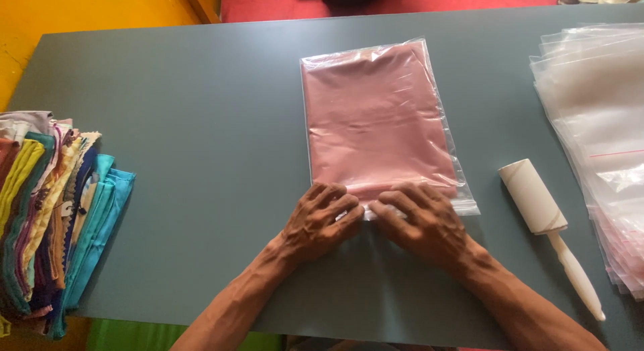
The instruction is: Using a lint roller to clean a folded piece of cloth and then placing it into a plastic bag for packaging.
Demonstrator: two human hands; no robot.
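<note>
A folded pink cloth sits inside a clear plastic bag (379, 119) lying flat on the grey-green table (201, 123). My left hand (320, 220) and my right hand (422, 220) rest side by side on the bag's near edge. The fingertips of both hands press down on the closure strip at that edge. Neither hand lifts the bag.
A pile of folded cloths in many colours (50, 217) lies at the left edge. A stack of empty clear bags (597, 136) covers the right side. A white lint roller (547, 220) lies just right of my right hand. Red floor shows beyond the table.
</note>
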